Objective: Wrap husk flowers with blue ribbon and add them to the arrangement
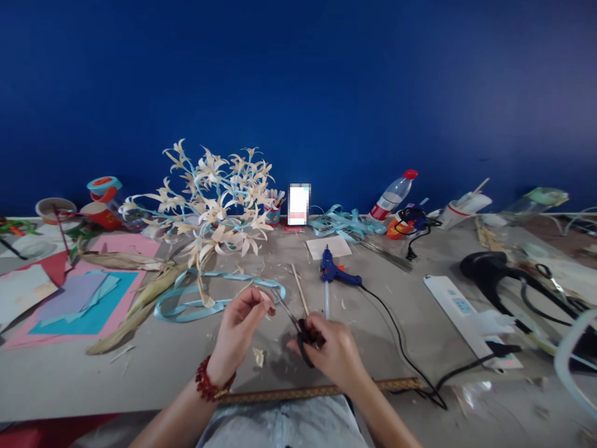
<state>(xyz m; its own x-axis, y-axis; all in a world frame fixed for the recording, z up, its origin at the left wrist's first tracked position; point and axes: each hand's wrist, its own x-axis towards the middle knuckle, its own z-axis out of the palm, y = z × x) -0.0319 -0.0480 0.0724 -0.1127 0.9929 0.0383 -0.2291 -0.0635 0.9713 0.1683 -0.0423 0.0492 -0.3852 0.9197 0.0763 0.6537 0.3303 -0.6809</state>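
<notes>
My left hand point(240, 330), with a red bead bracelet on the wrist, pinches a small pale strip of husk point(269, 297) above the grey table point(153, 373). My right hand point(329, 348) grips black-handled scissors point(298, 326); their blades point up-left and meet the strip at my left fingertips. A small pale scrap point(258, 356) lies on the table under my hands. A thin wooden stick point(300, 289) lies just beyond the scissors.
A spray of pale husk flowers point(214, 199) with light blue ribbon point(196, 305) lies at left. A blue glue gun point(333, 272) and its black cord sit right of centre. Coloured paper point(79, 302), a white power strip point(459, 308), a plastic bottle point(392, 196) and cups surround them.
</notes>
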